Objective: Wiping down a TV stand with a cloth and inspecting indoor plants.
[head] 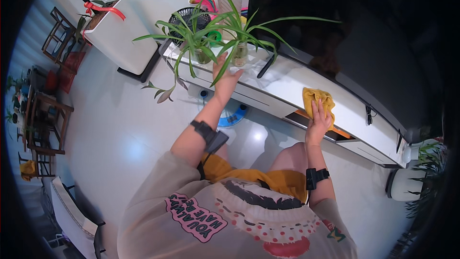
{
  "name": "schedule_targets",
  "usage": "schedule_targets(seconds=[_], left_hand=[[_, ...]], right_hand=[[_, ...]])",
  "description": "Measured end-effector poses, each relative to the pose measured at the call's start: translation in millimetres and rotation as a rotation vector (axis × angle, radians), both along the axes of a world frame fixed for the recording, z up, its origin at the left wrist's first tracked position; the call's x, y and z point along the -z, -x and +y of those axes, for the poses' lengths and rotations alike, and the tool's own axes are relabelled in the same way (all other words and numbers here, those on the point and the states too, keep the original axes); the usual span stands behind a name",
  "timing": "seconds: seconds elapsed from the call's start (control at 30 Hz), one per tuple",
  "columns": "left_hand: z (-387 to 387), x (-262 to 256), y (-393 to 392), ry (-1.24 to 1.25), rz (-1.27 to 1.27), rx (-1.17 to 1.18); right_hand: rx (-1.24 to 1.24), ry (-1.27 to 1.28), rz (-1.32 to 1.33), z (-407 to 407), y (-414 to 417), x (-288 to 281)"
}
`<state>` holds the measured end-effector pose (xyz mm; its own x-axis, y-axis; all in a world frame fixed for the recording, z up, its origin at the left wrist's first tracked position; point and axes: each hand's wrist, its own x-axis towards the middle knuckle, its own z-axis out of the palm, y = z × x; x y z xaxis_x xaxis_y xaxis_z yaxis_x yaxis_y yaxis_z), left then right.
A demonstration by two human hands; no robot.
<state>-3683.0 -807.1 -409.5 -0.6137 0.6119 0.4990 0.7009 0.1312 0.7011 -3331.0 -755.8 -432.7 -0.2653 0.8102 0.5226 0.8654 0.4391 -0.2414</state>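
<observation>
My left hand [225,75] reaches over the front edge of the white TV cabinet [287,81], thumb spread from the fingers. It is beside a glass jar [240,55] holding a spider plant [242,35] in water. A second glass jar [203,56] with a plant stands just left of the hand. Leaves hide part of my fingers, and I cannot tell whether they touch either jar. Farther right, my right hand [319,117] holds a crumpled yellow cloth [316,97] against the cabinet top, near its front edge.
Behind the cabinet top rises a large black television [359,54], with a black stand foot [266,66] between the jar and the cloth. A tall ribbed glass vase [231,3] and black mesh fan [188,21] stand behind the plants. A blue-rimmed scale [233,117] lies below. A white planter [120,37] stands left.
</observation>
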Motion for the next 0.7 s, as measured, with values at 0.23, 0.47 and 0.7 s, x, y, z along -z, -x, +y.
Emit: schedule_targets(seconds=[0.23,0.47,0.7], left_hand=[[-19.8,13.3,9.9,-0.282,-0.248,-0.265],[9.8,22.5,44.8,-0.219,0.14,-0.593],[25.4,7.1,64.4,-0.471,-0.165,-0.382]], right_hand=[[-0.186,0.071,0.024,-2.7,52.8,-6.4],[-0.219,0.059,0.027,-2.9,56.3,-6.8],[-0.214,0.035,0.017,-2.3,53.5,-4.0]])
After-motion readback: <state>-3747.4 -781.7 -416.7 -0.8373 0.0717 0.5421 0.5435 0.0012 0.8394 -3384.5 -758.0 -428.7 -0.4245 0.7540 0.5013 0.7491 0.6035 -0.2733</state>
